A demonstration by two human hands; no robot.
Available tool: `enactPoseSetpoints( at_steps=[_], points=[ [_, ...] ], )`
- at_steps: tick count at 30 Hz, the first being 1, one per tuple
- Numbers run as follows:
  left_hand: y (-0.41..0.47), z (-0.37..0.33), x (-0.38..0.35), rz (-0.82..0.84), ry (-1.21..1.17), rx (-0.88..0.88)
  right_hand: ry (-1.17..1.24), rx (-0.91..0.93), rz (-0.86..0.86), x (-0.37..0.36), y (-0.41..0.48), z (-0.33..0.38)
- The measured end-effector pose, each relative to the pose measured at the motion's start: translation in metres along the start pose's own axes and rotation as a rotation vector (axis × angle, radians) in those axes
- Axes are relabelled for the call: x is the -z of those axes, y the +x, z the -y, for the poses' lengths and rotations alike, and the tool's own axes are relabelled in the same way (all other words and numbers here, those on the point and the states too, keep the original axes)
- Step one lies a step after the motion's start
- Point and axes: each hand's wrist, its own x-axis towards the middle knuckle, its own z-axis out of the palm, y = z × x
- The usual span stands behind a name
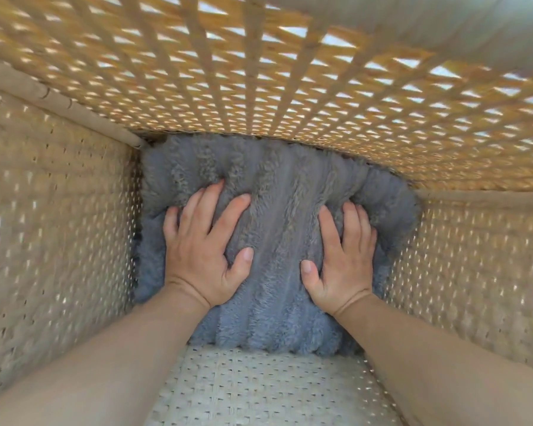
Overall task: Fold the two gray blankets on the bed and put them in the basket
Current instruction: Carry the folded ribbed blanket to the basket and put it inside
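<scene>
2 hands [203, 250] [342, 262] — fuzzy blkt [277, 179]; woven basket [59, 226]

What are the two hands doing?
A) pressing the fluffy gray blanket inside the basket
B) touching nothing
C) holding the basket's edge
A: the left hand and right hand both press on the fluffy gray blanket down inside the woven tan wicker basket.

Fluffy, ribbed gray fleece blanket [277, 192]; matt woven wicker basket [53, 216].
</scene>
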Motion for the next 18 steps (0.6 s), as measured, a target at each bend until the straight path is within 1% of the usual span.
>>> enactPoseSetpoints(
  at_steps=[3, 6, 11, 13, 14, 15, 16, 17, 18],
  points=[
    [-0.002, -0.004, 0.007, 0.022, -0.001, 0.006, 0.003, 0.007, 0.021, 0.009, -0.001, 0.003],
    [-0.003, -0.014, 0.027, 0.094, -0.004, 0.046, -0.010, -0.017, 0.077, 0.028, -0.004, 0.010],
    [-0.003, -0.048, 0.073, 0.219, 0.070, 0.168, -0.052, -0.168, 0.254, 0.075, -0.007, 0.034],
    [0.001, -0.064, 0.095, 0.236, 0.050, 0.219, -0.006, -0.215, 0.282, 0.099, -0.007, 0.043],
    [0.002, -0.073, 0.107, 0.213, 0.002, 0.252, 0.048, -0.235, 0.271, 0.112, -0.007, 0.048],
    [0.006, -0.081, 0.120, 0.154, -0.063, 0.294, 0.116, -0.276, 0.229, 0.126, -0.005, 0.052],
    [0.012, -0.089, 0.132, 0.052, -0.126, 0.347, 0.185, -0.342, 0.147, 0.139, -0.001, 0.055],
    [0.019, -0.094, 0.142, -0.030, -0.198, 0.444, 0.283, -0.473, 0.021, 0.151, 0.004, 0.057],
    [0.029, -0.096, 0.151, -0.068, -0.335, 0.611, 0.440, -0.682, -0.065, 0.163, 0.012, 0.055]
  ],
)
